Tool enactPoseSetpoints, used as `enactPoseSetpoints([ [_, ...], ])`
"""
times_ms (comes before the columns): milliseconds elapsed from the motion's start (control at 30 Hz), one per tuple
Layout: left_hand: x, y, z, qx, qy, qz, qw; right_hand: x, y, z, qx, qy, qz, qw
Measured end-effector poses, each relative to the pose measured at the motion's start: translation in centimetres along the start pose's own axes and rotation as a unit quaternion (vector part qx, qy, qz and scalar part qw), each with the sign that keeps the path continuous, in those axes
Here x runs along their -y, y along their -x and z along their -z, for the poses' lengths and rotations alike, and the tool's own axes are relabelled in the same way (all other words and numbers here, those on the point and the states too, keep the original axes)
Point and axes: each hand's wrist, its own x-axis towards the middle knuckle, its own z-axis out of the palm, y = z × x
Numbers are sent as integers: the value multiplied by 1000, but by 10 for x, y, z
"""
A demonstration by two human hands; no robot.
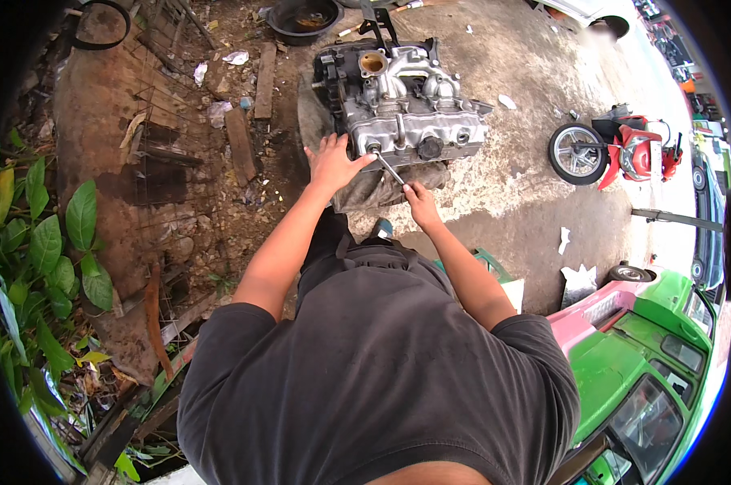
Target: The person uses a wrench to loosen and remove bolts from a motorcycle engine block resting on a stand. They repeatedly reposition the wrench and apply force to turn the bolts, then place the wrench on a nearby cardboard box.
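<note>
The left hand (331, 162) lay open on a grey metal engine block (406, 101); the right hand (421, 202) gripped a slim metal wrench (390, 169).

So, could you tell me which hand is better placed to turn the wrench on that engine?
The right hand, probably. It already grips the handle end of the wrench, whose head sits on the near edge of the engine. The left hand rests flat against the engine beside it, as if bracing.
</note>
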Motion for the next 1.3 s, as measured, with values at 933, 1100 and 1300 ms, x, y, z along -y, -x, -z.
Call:
enactPoseSetpoints([
  [933,-4,3,-1,-15,-12,6,1000,143,-50,136,-46,264,155,951],
  [1100,-4,3,0,-10,-11,7,1000,224,-60,120,-3,376,358,854],
  [1300,-6,4,1,-9,-12,10,1000,255,-51,80,81,674,221,700],
])
